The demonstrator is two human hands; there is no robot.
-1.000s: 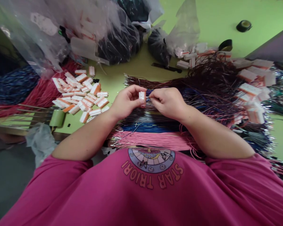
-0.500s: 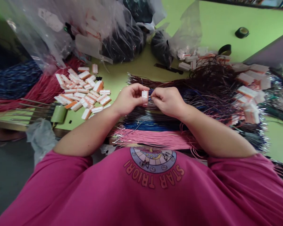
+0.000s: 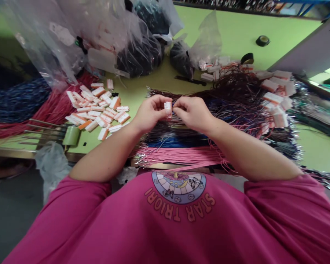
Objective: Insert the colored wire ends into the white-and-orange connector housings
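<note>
My left hand is closed on a small white connector block, held upright above the laid-out wires. My right hand pinches right beside the block at its right side; what its fingertips hold is too thin to make out. Beneath both hands lie rows of wire bundles: dark brown, grey, blue and pink, with bare silver ends pointing left.
A heap of white and orange connector blocks lies left on the green table. More blocks with wires attached lie at right. Plastic bags stand behind, two tape rolls far back, red wires at left.
Both hands stay together on the block and have shifted slightly up in the picture. The view has tilted, showing more of the far table.
</note>
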